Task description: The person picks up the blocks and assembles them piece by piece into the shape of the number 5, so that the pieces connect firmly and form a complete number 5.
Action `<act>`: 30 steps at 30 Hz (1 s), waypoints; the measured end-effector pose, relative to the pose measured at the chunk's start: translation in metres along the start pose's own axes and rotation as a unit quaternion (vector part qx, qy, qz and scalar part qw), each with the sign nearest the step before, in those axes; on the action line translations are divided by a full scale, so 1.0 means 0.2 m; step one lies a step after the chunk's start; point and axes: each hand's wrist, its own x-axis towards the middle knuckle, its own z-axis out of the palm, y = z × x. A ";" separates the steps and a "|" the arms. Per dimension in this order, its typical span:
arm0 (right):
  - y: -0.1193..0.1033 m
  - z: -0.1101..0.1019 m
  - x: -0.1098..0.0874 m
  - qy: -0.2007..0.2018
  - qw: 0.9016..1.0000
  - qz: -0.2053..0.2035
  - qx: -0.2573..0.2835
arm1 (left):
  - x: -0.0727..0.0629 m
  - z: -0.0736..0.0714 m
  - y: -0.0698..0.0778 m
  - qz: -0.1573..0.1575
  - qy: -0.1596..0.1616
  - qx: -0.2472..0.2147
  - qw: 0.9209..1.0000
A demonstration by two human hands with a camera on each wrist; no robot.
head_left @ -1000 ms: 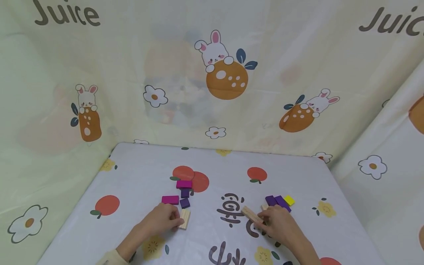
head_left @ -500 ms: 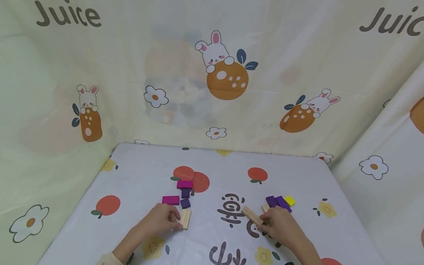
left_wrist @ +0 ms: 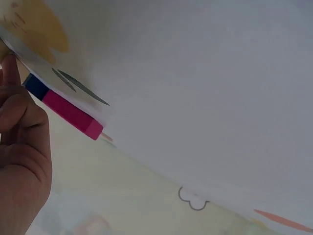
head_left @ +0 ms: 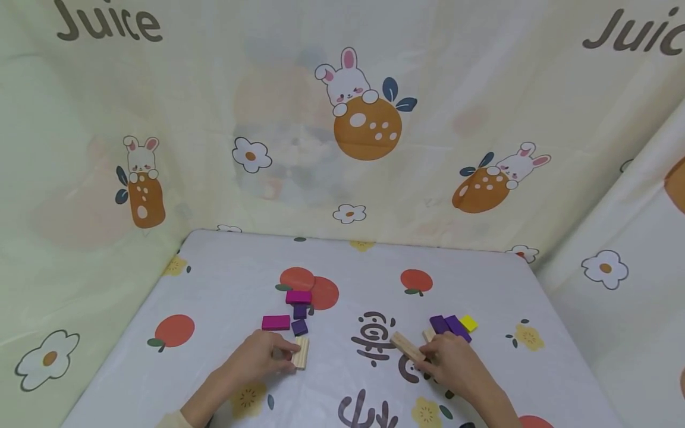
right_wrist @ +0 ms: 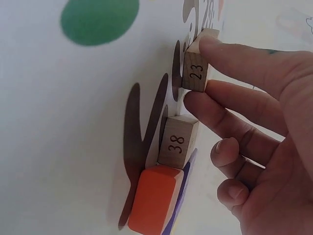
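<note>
1. Key relation: the block marked 23 points leftward and away from the person, out from the fingertips of the right hand, which is the nearer hand; its long axis slants toward the far side.
2. The right hand pinches this block between thumb and finger, at its near end.
3. The block marked 38 lies just beside the right hand's fingers, next to an orange block.
4. The left hand appears to pinch the pale wooden blocks at its fingertips, rightward of the palm; their long axis runs away from the person. Their count is unclear.
5. Beyond the left hand: a magenta block.
</note>
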 end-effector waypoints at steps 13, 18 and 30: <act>0.01 0.00 -0.01 -0.011 0.999 0.032 0.032 | 0.05 0.04 -0.06 0.014 -0.014 -0.038 0.999; 0.00 0.01 0.00 -0.012 0.998 0.043 0.039 | 0.06 0.04 -0.07 0.018 -0.013 -0.048 0.999; 0.00 0.02 0.02 -0.003 0.998 0.040 0.054 | 0.07 0.03 -0.04 0.036 -0.013 -0.045 0.998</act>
